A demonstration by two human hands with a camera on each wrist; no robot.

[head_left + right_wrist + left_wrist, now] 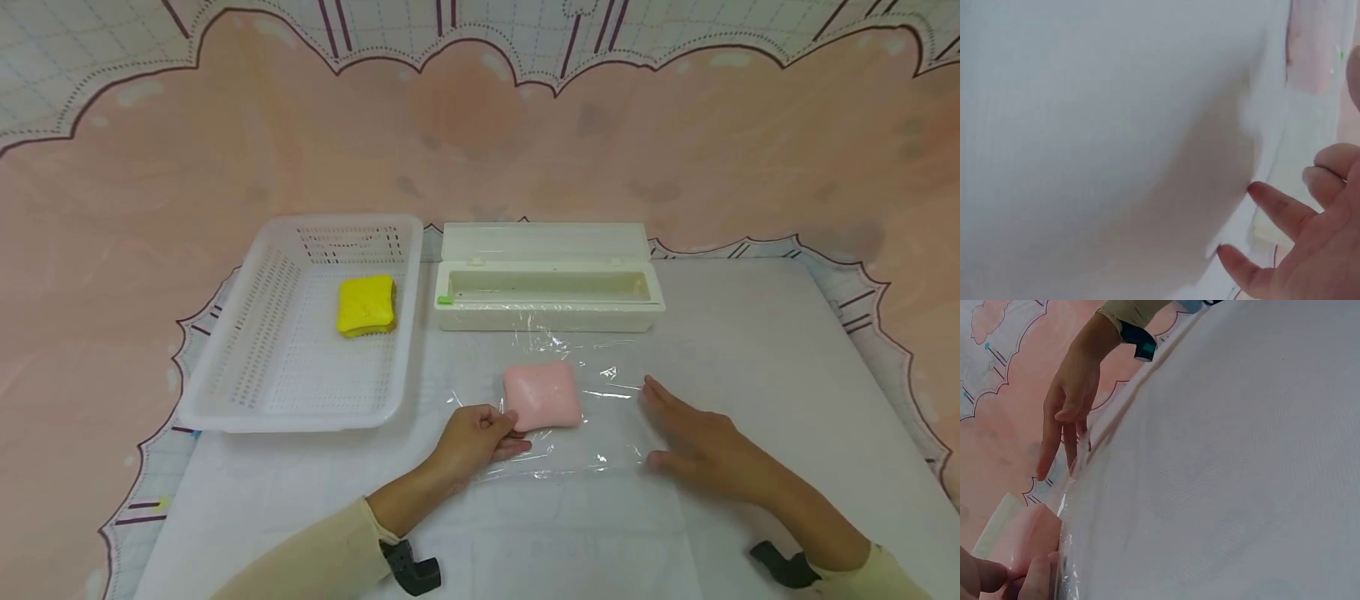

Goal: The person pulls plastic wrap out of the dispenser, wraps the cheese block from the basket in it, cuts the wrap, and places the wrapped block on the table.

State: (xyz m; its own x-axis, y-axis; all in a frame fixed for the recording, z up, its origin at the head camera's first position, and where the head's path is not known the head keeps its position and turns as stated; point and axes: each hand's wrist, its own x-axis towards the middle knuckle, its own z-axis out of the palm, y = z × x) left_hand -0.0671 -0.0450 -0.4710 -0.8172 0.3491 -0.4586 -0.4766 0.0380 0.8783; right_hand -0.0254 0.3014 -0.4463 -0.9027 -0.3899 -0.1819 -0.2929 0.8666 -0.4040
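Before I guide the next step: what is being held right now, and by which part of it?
The left hand pinches the pink block at its near left corner. The right hand, beside the clear film, holds nothing.

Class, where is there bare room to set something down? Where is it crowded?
White cloth lies bare right of the cream rectangular plastic box, beyond the right hand, and in front of the clear plastic film. The white perforated plastic basket has room left of the yellow square block. Crowded: the film's middle, with the pink squarish block and left hand.
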